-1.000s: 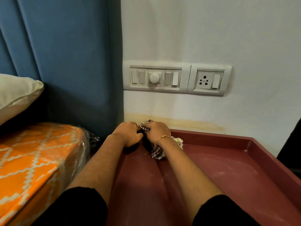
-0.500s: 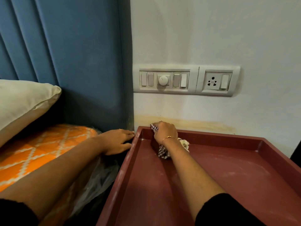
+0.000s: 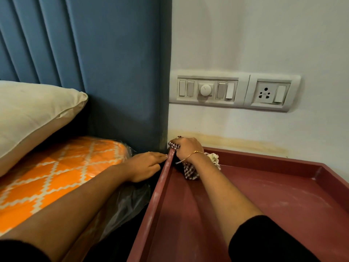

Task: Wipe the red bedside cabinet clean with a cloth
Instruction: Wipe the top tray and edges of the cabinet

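Two hands are working at the far left corner of the red bedside cabinet [image 3: 264, 214], up at about eleven o'clock on its recessed top. The right hand [image 3: 187, 148] is curling its fingers around a bunched checked cloth [image 3: 190, 173] and is pressing it into the angle where the left rim is meeting the back rim; one end of the cloth is poking out over the corner at the knuckles, the rest is trailing under the wrist toward five o'clock. The left hand [image 3: 147, 165] is lying outside the cabinet at nine o'clock from the cloth, its fingers straight and together, their tips touching the outer face of the left rim, holding nothing.

Pale dust is showing along the top of the left rim and in streaks across the floor of the top toward three and five o'clock, so most of the surface is looking unwiped, by my judgement. To do the corner well, the cloth is best kept bunched tight and worked right into the seam, then drawn along the rim toward six o'clock in one steady pull, so dust is gathering ahead of it and not spreading. The left hand is usefully bracing the rim against that push.
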The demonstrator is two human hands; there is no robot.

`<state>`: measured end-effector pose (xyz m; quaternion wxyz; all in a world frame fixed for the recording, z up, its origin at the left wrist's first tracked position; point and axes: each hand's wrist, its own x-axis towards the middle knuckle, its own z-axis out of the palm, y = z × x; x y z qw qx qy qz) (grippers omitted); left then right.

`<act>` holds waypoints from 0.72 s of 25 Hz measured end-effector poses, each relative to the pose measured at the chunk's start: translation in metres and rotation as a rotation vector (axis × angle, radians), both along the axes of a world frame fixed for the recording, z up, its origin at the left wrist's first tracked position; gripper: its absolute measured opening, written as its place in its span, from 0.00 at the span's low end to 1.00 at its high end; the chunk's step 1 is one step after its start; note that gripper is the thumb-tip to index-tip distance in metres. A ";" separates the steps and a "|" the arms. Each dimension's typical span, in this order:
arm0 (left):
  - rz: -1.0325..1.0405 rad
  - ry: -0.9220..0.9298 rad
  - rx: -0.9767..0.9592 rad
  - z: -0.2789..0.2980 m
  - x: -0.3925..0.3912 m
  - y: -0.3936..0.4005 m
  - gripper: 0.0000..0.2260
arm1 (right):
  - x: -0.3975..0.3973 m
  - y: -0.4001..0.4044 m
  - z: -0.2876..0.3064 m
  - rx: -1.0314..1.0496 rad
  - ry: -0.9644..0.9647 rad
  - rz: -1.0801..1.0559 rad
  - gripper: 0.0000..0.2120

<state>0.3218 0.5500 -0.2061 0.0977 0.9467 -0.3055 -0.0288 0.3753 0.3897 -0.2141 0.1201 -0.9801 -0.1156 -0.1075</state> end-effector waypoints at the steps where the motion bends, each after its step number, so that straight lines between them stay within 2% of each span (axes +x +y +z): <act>1: 0.003 0.006 0.005 -0.001 0.001 0.001 0.32 | -0.003 -0.004 0.000 0.036 0.032 0.039 0.18; 3: 0.008 0.014 0.016 -0.003 0.003 0.001 0.27 | -0.006 -0.011 -0.002 0.049 0.037 0.065 0.22; 5: 0.003 -0.003 0.029 -0.005 0.003 0.001 0.23 | -0.005 -0.007 -0.002 -0.025 0.004 0.037 0.21; 7: 0.001 0.005 0.042 -0.005 0.003 0.002 0.24 | -0.010 0.000 -0.003 -0.063 0.001 0.043 0.19; 9: 0.000 0.016 0.048 -0.004 0.002 0.004 0.28 | -0.016 -0.005 -0.005 -0.008 0.046 0.104 0.22; 12: 0.007 0.004 0.073 -0.004 0.004 0.004 0.23 | -0.021 -0.019 -0.011 -0.036 0.078 0.122 0.26; 14: 0.014 -0.015 0.099 -0.006 0.003 0.001 0.23 | -0.017 -0.025 -0.011 -0.106 0.075 0.059 0.26; 18: 0.035 0.003 0.047 -0.006 0.001 0.001 0.22 | -0.023 -0.022 -0.010 -0.082 0.112 0.063 0.25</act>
